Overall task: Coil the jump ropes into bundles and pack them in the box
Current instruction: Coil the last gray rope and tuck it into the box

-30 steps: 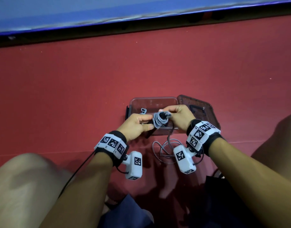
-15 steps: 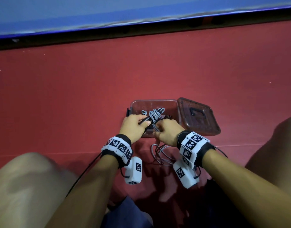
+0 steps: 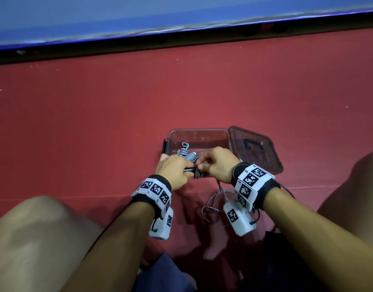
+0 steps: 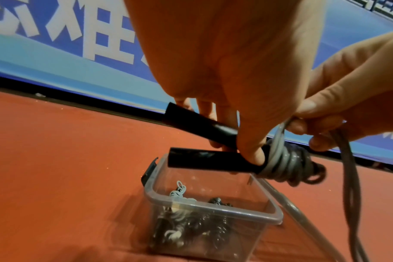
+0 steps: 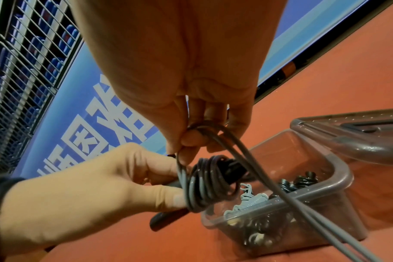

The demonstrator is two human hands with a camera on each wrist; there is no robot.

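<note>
The jump rope [image 4: 280, 159] is a thin grey cord with two glossy black cylindrical handles [image 4: 204, 159], held just above the near edge of the clear plastic box [image 3: 199, 133], which sits on the red floor [image 3: 97, 123]. Several tight turns of cord wrap the handles at one end, and the loose remainder [image 3: 215, 203] trails down to the floor on the near side of the box. The left hand [image 3: 173, 169] grips both handles together, thumb pressed on the lower one. The right hand [image 3: 218, 163] pinches a doubled strand of cord beside the wrapped turns, fingers curled. Inside the box lie coiled ropes [image 5: 254, 198], grey and black; their number is hard to make out through the cloudy wall. The box's lid [image 3: 255, 150] lies just to the right of it, its near corner hidden behind the right wrist.
</note>
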